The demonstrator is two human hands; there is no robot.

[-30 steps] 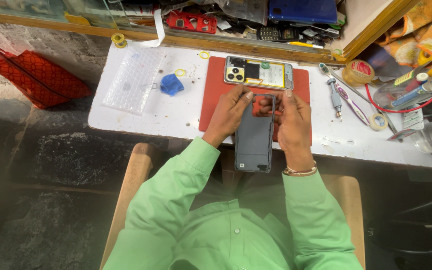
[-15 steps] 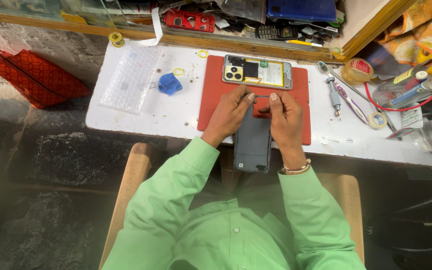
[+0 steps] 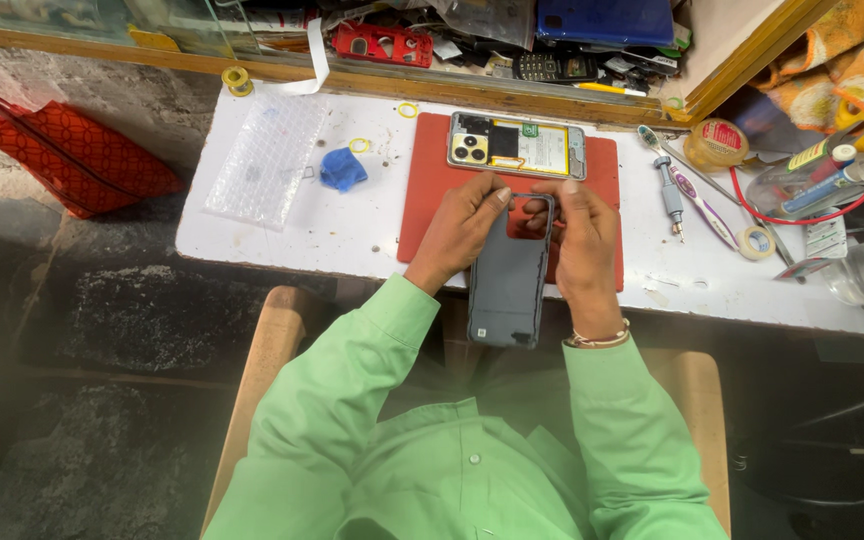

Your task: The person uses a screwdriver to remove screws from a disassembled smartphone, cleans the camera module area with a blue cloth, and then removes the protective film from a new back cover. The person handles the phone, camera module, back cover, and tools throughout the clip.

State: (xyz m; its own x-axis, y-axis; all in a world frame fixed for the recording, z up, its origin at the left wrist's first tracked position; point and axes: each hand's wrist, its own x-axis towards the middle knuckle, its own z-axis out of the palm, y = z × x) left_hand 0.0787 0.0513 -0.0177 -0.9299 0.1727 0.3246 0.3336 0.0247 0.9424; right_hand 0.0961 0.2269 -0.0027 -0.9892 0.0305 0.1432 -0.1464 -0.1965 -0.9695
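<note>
White desk (image 3: pixel 352 235) with a red mat (image 3: pixel 432 200) at centre.
Bubble wrap (image 3: pixel 267 160) at nine o'clock, blue cloth (image 3: pixel 340 170) beside it; tools, perhaps screwdrivers (image 3: pixel 670 190), at three o'clock.

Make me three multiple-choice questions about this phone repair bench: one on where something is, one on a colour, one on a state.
1. Where does the opened phone lie?
A. on the red mat
B. on the bubble wrap
C. on the chair

2. What colour is the small cloth?
A. yellow
B. blue
C. white

3. How is the dark grey back cover held?
A. lying untouched
B. by one hand
C. by both hands

Answers: 1 A, it rests at the mat's far edge. 2 B, it is blue against the white table. 3 C, left hand and right hand grip its top end.
</note>
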